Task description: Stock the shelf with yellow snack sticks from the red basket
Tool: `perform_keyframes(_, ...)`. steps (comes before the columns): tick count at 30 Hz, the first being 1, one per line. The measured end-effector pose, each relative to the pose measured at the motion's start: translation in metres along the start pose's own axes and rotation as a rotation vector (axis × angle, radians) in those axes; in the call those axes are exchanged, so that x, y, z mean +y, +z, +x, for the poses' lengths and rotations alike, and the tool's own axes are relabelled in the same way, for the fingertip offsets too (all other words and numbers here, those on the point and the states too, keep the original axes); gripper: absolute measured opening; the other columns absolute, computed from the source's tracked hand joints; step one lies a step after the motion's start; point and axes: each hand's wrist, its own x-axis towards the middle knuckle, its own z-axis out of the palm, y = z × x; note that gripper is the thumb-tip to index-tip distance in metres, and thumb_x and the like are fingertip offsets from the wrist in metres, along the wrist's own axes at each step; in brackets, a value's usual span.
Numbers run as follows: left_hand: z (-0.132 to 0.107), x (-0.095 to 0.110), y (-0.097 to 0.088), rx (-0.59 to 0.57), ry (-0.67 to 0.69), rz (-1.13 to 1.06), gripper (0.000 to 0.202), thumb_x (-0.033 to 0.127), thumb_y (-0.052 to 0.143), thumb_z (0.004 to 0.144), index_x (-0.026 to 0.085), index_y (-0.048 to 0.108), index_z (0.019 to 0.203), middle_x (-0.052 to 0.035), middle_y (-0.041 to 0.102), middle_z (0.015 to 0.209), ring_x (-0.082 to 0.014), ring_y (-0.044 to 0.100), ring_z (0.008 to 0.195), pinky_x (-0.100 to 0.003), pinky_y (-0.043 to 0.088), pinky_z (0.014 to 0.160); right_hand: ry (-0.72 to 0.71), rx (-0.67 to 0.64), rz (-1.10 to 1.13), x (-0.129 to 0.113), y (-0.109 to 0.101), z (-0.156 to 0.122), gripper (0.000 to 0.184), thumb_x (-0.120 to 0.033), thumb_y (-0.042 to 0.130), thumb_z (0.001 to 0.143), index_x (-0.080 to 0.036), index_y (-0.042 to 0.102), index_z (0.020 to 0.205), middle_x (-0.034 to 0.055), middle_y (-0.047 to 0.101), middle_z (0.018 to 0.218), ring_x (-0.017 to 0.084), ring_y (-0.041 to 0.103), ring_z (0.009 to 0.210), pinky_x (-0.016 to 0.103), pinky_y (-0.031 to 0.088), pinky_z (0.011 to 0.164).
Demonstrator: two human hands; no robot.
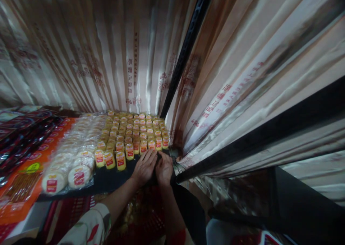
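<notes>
On yellow packets, labels seemingly illegible

two hands, dozens of yellow packs, two white-pack rows

Red characters — 上 among them — mark the curtain; labels on yellow packets blur.

hands: grasp unclear | orange packet: cut off left | small curtain lettering: blurred
</notes>
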Motion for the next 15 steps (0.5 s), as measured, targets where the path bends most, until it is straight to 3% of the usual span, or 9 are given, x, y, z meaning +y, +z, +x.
perform_keyframes(8,0.0043,0.0005,-0.0039,-0.064,-0.059,-0.036,0.041,0.018,0.035,0.091,0.013,0.051,0.128,-0.0078,0.049,0.138,-0.0225,0.036,0.134,-0.039,0.034,0.108,-0.049,-0.052,0.013,0.0035,0.0052,0.0022,0.042,-0.007,0.033,0.082,-0.010,0.063,0.112,0.0126,0.067,0.106,0.022,0.056,0.101,0.038,0.045,0.091)
perform_keyframes(15,0.0060,-0.0007,-0.0065,-0.061,-0.053,-0.039,0.043,0.016,0.033,0.091,0.010,0.049,0.130,-0.0101,0.046,0.140,-0.0211,0.033,0.135,-0.037,0.034,0.109,-0.042,-0.076,0.029,0.0002,0.0030,0.0042,0.038,-0.011,0.036,0.085,-0.009,0.064,0.111,0.0129,0.067,0.106,0.022,0.056,0.101,0.038,0.045,0.091)
